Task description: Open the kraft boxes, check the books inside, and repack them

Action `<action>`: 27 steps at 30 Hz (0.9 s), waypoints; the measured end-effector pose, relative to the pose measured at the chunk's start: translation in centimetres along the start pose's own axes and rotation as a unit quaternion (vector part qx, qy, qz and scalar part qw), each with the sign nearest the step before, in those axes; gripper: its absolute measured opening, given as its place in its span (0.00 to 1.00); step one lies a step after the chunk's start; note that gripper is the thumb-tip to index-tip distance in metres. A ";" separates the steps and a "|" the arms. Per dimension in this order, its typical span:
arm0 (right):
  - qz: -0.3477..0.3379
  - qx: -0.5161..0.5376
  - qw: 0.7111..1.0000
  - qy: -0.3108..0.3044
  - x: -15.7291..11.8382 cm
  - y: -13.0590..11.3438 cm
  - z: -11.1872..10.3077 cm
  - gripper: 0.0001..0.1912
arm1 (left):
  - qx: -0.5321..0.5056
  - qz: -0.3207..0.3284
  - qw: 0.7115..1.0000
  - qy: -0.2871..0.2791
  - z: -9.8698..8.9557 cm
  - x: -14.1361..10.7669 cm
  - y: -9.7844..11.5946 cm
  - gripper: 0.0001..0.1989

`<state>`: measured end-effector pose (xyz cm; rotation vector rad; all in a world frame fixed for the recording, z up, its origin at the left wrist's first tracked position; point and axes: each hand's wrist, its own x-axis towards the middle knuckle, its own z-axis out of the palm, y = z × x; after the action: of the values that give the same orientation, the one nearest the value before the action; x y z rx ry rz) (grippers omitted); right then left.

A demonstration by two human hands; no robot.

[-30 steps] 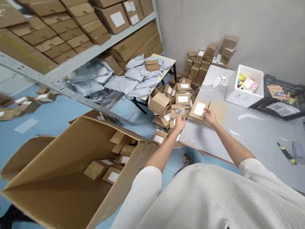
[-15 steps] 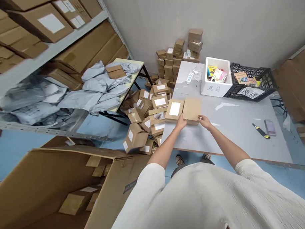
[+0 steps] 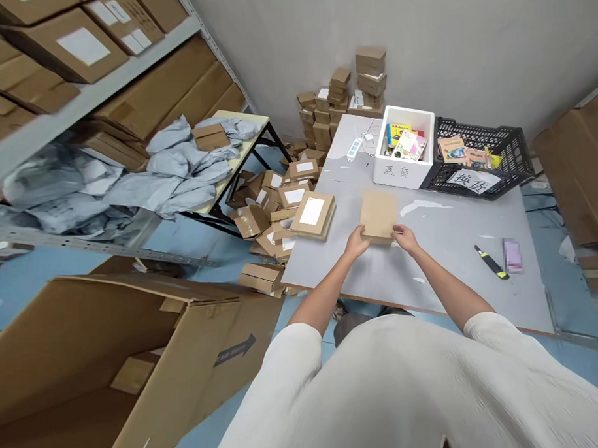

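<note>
Between my two hands is a flat brown cardboard box, its plain top facing up, over the grey table. My left hand grips its near left corner, and my right hand pinches the near right corner. Whether the box rests on the table or is slightly raised, I cannot tell. To the left, at the table's edge, another brown box with a white label lies flat, apart from my hands.
A white foam bin and a black crate hold colourful items at the back. A utility knife lies at the right. Parcels are heaped on the floor. A large open carton stands at my left.
The plain box has moved right in my hands, away from the labelled box it was beside. The camera view has shifted too. A tilted parcel on the floor heap has dropped lower.
</note>
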<state>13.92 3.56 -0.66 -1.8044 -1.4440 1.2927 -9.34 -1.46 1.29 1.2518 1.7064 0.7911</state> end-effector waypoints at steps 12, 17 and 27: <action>0.040 -0.025 0.993 0.112 -3.8 3.9 -5.0 0.19 | 0.027 0.051 0.994 -0.090 5.7 -0.7 2.1 0.35; 0.058 -0.045 0.987 0.145 -6.0 5.3 -6.4 0.19 | 0.049 0.086 0.985 -0.139 7.1 -1.5 2.1 0.33; 0.034 -0.133 0.985 0.103 -5.7 6.3 -9.4 0.25 | 0.029 0.031 0.995 -0.087 10.0 -1.7 3.3 0.32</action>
<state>25.21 -2.08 0.33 -2.1076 -1.5066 0.9432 1.27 -2.04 0.27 1.3773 1.5663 0.6525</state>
